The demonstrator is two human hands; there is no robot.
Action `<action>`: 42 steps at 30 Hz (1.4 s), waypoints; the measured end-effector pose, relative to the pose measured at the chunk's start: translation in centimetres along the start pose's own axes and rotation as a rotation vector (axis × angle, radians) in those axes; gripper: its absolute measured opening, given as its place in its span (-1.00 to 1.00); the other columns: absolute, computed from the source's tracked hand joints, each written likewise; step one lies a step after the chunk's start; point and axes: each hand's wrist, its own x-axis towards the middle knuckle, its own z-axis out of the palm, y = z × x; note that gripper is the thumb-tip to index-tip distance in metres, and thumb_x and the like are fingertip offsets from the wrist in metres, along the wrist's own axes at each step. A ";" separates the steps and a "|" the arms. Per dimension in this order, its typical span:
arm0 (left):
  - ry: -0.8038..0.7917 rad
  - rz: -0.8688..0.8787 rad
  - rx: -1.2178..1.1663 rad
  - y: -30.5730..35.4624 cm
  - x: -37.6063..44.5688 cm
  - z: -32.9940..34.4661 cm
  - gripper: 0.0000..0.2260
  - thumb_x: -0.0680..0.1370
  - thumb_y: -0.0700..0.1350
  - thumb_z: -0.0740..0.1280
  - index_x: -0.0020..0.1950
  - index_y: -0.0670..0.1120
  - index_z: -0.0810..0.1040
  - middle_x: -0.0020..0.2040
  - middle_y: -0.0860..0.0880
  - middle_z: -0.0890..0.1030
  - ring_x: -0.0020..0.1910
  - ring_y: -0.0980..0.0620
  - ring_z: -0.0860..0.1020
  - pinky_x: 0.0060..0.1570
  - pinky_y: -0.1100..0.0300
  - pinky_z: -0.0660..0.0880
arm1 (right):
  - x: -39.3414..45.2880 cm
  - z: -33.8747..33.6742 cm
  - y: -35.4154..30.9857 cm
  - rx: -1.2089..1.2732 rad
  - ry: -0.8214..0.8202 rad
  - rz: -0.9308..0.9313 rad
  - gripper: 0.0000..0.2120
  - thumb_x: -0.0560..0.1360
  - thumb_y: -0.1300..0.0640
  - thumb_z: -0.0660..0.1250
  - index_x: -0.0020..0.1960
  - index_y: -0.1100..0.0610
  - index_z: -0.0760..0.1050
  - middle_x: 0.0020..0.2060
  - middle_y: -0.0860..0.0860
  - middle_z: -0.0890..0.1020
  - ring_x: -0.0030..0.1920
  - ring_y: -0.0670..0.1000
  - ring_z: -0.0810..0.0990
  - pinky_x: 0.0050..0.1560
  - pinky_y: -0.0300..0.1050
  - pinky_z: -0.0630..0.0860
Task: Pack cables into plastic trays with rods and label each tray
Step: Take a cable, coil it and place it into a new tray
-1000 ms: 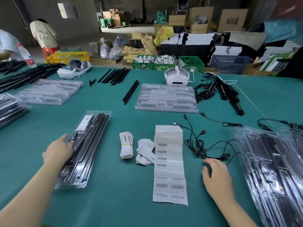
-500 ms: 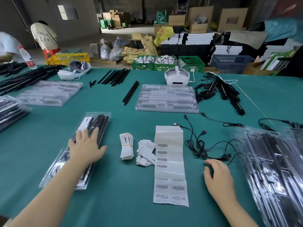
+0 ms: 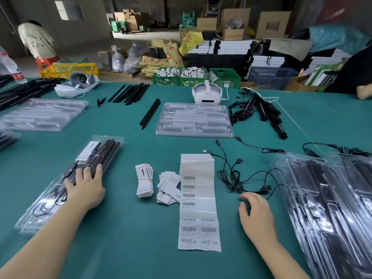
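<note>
Nearest me: my left hand point(image 3: 85, 187) lies flat, fingers straight, pressing on the filled tray point(image 3: 68, 184) at the left of the green surface point(image 3: 130, 228); black rods point(image 3: 109, 156) and a white card point(image 3: 88, 151) sit inside it.
Right hand: my right hand point(image 3: 256, 215) hovers low with fingers loosely bent, gripping nothing, just short of the loose cables point(image 3: 241, 180).
Centre: a barcode label strip point(image 3: 198, 200) lies between my hands, with two small stacks of cards point(image 3: 145, 182) beside it.
Handling: I judge the thin clear tray light, springy and slick, best held by its long edges; the cables are limp and tangle-prone, best pinched at a gathered loop; labels peel from a corner.
Right edge: packed trays point(image 3: 326, 208) overlap in a pile.
Farther off: an empty tray point(image 3: 194, 120) waits mid-surface, spare rods point(image 3: 130, 93) and a white headset point(image 3: 207, 94) beyond it.
</note>
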 end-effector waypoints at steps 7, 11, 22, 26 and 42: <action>0.159 0.034 -0.014 2.6 -0.4 -1.9 -0.34 0.62 0.09 0.11 0.64 -0.02 -0.11 0.62 -0.23 -0.09 0.59 -0.24 -0.12 0.52 -0.24 -0.11 | 1.1 -5.2 -1.6 -0.056 0.134 -0.143 -0.73 0.56 0.12 0.33 0.25 0.11 0.55 0.20 -0.01 0.60 0.24 -0.01 0.49 0.30 -0.07 0.37; 0.303 0.421 -0.214 9.5 -3.5 -3.6 -0.37 0.63 0.03 0.20 0.64 -0.07 0.02 0.61 -0.22 0.05 0.58 -0.19 0.04 0.54 -0.07 0.07 | 4.2 -10.5 0.2 -0.557 0.079 0.023 -0.44 0.55 -0.18 0.26 0.47 0.06 0.35 0.45 0.08 0.40 0.53 0.17 0.21 0.51 0.15 0.08; 0.386 0.821 0.034 21.0 -11.0 -1.3 -0.51 0.65 0.03 0.09 0.57 -0.06 0.18 0.63 -0.23 -0.10 0.57 -0.28 -0.29 0.52 -0.20 -0.32 | 4.3 -12.4 4.2 -0.571 -0.079 0.199 -0.44 0.60 -0.05 0.24 0.53 0.11 0.25 0.48 0.10 0.37 0.48 0.13 0.33 0.47 0.22 0.26; 0.306 0.762 0.114 20.8 -11.0 -1.2 -0.62 0.64 0.02 0.08 0.40 -0.09 0.39 0.62 -0.27 -0.14 0.56 -0.30 -0.32 0.47 -0.31 -0.32 | 3.9 -12.7 2.9 -0.533 -0.028 0.165 -0.54 0.53 0.13 0.31 0.42 0.14 0.42 0.29 0.05 0.57 0.26 0.11 0.54 0.28 0.21 0.48; -0.819 0.507 -1.699 27.8 -16.8 -9.1 -0.72 0.67 0.07 0.21 0.31 -0.04 0.45 0.23 -0.16 0.59 0.11 -0.07 0.66 0.08 0.03 0.63 | 2.1 -12.4 -6.2 -0.141 0.211 -0.091 -0.52 0.48 0.38 0.33 0.36 0.09 0.49 -0.26 0.01 0.61 -0.45 -0.11 0.42 -0.41 -0.19 0.43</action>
